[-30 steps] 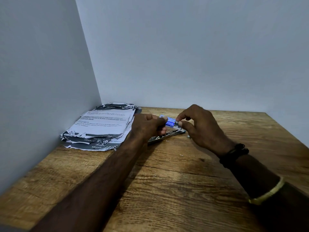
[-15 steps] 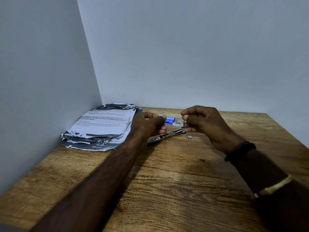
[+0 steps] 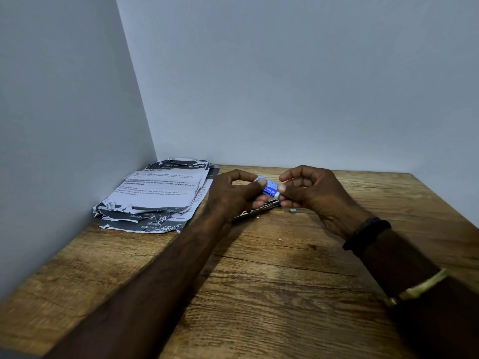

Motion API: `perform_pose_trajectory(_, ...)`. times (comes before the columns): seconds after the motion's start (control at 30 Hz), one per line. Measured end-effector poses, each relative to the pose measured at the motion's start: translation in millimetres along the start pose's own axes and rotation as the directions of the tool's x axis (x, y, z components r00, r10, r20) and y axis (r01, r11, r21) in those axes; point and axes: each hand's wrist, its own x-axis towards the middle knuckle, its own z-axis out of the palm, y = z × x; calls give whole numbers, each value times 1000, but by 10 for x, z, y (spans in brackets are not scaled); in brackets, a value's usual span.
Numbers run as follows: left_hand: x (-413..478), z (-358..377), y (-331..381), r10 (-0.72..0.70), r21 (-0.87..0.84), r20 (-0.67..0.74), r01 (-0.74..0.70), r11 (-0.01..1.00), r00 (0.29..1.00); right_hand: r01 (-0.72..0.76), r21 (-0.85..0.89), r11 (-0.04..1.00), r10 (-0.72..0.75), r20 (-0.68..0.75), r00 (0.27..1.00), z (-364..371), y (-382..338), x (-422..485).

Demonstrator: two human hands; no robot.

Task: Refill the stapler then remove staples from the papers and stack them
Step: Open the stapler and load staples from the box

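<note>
Toward the far middle of the wooden table, you hold a small blue-and-white staple box between both hands, lifted just above the stapler. Your left hand pinches the box's left end between thumb and fingertips. Your right hand pinches the right end with thumb and forefinger, its other fingers curled loosely behind. The stapler lies on the wood beneath your left hand, which hides much of it. It looks like a long dark metal strip, probably opened out for loading, but I cannot tell that for sure. The papers sit in a ragged pile in the far left corner against the wall, apart from your hands and untouched.

You seem to be at the refill step, working the box open. The main risk is pulling too sharply: if the inner tray comes free all at once, the strips can spill and snap into short lengths that will not feed. A small grey piece lies on the table just right of the stapler (it may be a broken bit of staples, though it is too small to say). Nothing steadies the stapler, so pressing a strip in with one hand could make it slide or tip. Watch also that loose staples do not fall toward the papers, where they would be hard to find.
</note>
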Motion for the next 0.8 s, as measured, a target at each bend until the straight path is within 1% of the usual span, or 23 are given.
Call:
perform_pose_trajectory(0.13, -26, 34, 4, -6, 10, 69, 5, 1000, 998, 71, 45, 996, -72, 22, 997, 27, -6, -17)
perform_pose_trajectory(0.23, -30, 35, 1, 3, 31, 132, -7, 999, 991, 113, 45, 993, -115, 54, 992, 25, -37, -23)
perform_pose_trajectory(0.37, -52, 76, -31, -7, 86, 222, -12, 996, 975, 93, 35, 995, -97, 129, 987, -18, -68, 1)
perform_pose_trajectory(0.43, -61, 89, -30, -8, 111, 236, -19, 994, 972, 68, 36, 997, -73, 176, 982, -47, -81, 13)
perform_pose_trajectory(0.5, -61, 87, -24, 26, 163, 171, -54, 985, 985, 49, 15, 999, -51, 184, 982, -88, -81, 22)
perform_pose_trajectory(0.57, -46, 73, -18, 114, 265, 53, -124, 956, 992, 37, -56, 998, -27, 170, 985, -140, -64, 30)
perform_pose_trajectory(0.6, -34, 58, -15, 180, 340, -6, -168, 925, 984, 42, -137, 990, -18, 167, 986, -166, -55, 29)
perform_pose_trajectory(0.67, -19, 13, 8, 323, 500, -89, -238, 833, 942, 42, -308, 950, 18, 189, 982, -199, -39, 18)
perform_pose_trajectory(0.73, -27, -39, 36, 411, 612, -111, -263, 746, 905, 10, -406, 914, 93, 233, 968, -193, -30, -6)
perform_pose_trajectory(0.8, -28, -68, 57, 413, 676, -97, -245, 695, 905, 33, -519, 854, 127, 270, 955, -176, -30, -20)
